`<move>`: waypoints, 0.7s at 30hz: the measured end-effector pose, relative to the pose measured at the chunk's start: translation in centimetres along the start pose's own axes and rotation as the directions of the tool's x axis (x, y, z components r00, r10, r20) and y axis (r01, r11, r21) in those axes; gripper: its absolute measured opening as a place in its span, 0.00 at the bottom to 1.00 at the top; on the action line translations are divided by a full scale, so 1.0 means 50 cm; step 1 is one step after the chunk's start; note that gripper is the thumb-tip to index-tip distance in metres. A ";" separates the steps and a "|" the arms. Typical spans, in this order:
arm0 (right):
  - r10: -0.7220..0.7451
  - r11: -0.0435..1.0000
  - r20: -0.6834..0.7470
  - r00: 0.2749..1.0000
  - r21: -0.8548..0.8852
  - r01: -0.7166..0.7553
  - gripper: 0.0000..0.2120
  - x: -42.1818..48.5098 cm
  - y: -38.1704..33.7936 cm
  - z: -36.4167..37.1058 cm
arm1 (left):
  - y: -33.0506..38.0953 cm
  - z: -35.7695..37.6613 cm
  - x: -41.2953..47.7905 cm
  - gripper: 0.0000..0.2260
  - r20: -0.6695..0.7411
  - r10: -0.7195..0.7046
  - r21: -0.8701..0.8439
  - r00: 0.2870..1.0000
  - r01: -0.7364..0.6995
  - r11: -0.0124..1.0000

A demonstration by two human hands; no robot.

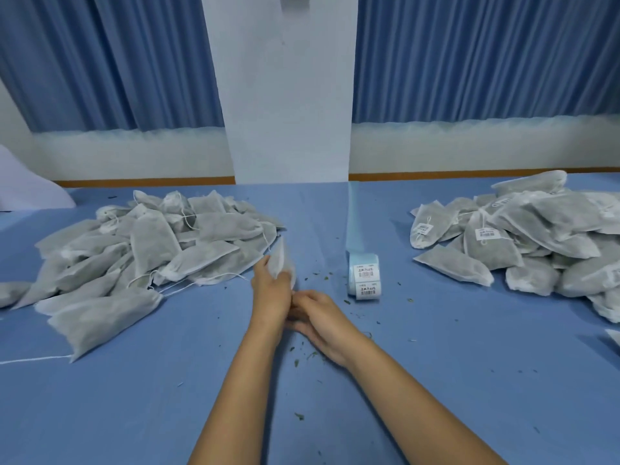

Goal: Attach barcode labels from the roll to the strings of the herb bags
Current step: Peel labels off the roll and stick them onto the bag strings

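Observation:
My left hand (271,297) grips a white herb bag (279,260) and holds it upright just above the blue table, in the middle. My right hand (323,322) is right beside it with fingers curled at the bag's lower end; what it pinches is hidden between the hands. The roll of barcode labels (365,275) lies to the right of my hands, two printed labels facing me and its blue backing strip trailing away. A pile of unlabelled bags (141,243) lies on the left. A pile of bags with barcode labels (523,239) lies on the right.
The blue table cover (167,397) carries scattered green herb crumbs near my hands. Loose white strings (33,359) trail from the left pile. A white pillar (288,95) and blue curtains stand behind the table. Another white bag corner (614,337) shows at the right edge.

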State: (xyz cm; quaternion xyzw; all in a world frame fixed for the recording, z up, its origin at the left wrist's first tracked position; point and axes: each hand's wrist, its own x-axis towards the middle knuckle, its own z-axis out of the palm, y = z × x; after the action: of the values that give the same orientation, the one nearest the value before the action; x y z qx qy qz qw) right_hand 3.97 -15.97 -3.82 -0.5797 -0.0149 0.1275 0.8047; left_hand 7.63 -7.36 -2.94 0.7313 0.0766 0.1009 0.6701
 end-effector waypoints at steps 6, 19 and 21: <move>-0.008 0.948 0.058 0.998 -0.317 0.026 0.12 -0.016 -0.011 -0.042 | 0.005 0.033 0.020 0.19 0.074 0.049 -0.234 0.996 -0.030 0.972; -0.364 0.658 0.086 0.927 -0.681 0.321 0.15 -0.035 -0.057 -0.113 | -0.019 0.012 0.018 0.14 -0.123 0.433 0.683 0.893 -0.241 0.689; -0.414 0.657 0.057 0.909 -0.672 0.342 0.13 -0.032 -0.062 -0.118 | -0.008 0.018 0.003 0.07 0.091 0.615 0.468 0.783 -0.579 0.668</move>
State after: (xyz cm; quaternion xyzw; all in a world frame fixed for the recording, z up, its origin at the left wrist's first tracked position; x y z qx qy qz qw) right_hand 4.03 -22.72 -2.67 -0.8183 -0.1391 -0.0857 0.5510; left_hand 8.01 -8.16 -3.42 0.8516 -0.1198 0.3197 0.3978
